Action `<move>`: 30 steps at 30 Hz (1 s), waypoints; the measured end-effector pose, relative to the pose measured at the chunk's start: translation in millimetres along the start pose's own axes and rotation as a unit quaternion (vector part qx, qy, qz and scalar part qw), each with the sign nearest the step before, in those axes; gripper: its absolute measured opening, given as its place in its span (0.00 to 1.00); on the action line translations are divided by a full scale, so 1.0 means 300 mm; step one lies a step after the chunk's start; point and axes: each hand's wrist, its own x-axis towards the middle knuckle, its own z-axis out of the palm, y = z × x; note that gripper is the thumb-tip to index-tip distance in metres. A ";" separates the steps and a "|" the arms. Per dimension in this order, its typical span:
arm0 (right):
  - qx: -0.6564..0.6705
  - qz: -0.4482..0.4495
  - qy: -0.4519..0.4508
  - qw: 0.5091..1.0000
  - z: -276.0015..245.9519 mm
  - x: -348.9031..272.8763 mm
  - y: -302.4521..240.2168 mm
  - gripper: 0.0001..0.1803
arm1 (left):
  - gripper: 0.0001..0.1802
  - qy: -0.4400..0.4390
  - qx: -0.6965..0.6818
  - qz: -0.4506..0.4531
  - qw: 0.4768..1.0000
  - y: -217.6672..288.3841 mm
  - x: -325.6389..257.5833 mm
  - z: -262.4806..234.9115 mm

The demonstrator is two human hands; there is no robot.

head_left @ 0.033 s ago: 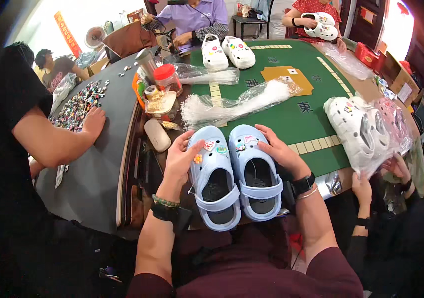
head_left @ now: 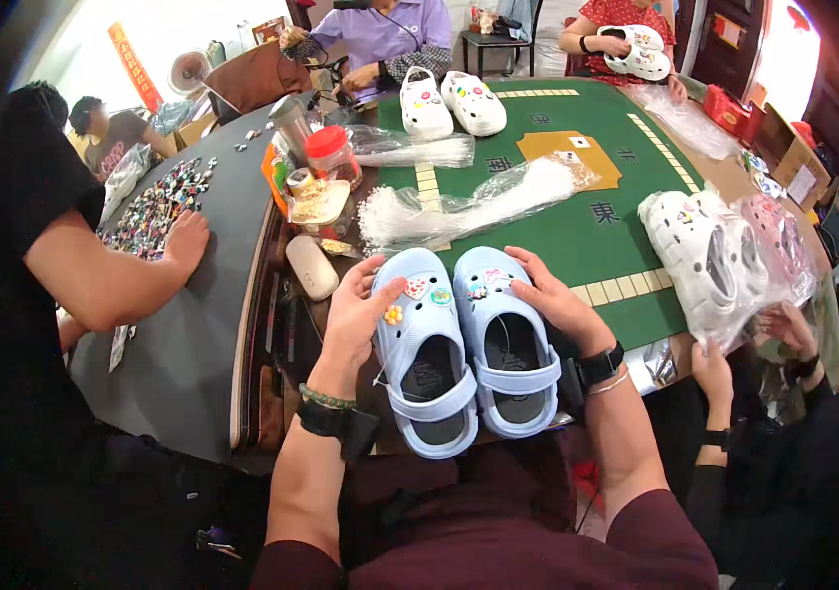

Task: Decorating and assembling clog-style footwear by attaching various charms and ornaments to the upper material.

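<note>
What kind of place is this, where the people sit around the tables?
Probably a small informal workshop where clogs get decorated and packed. The left hand and right hand hold a pair of light blue clogs bearing charms; loose charms cover the grey table; white clogs in plastic bags lie on the green mat.

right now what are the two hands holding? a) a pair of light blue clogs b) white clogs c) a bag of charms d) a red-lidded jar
a: the left hand and right hand flank the light blue clogs, side by side at the table's near edge.
</note>
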 end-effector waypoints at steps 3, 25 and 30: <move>-0.014 0.002 -0.003 1.000 0.003 0.000 -0.019 0.40 | 0.40 -0.003 0.037 0.021 0.999 0.052 -0.022 0.008; -0.053 -0.111 -0.064 0.990 0.251 -0.104 -0.376 0.52 | 0.55 -0.011 0.181 0.307 0.934 0.233 -0.278 0.172; 0.008 -0.117 -0.090 0.989 0.247 -0.114 -0.365 0.53 | 0.58 -0.029 0.132 0.326 0.936 0.222 -0.285 0.174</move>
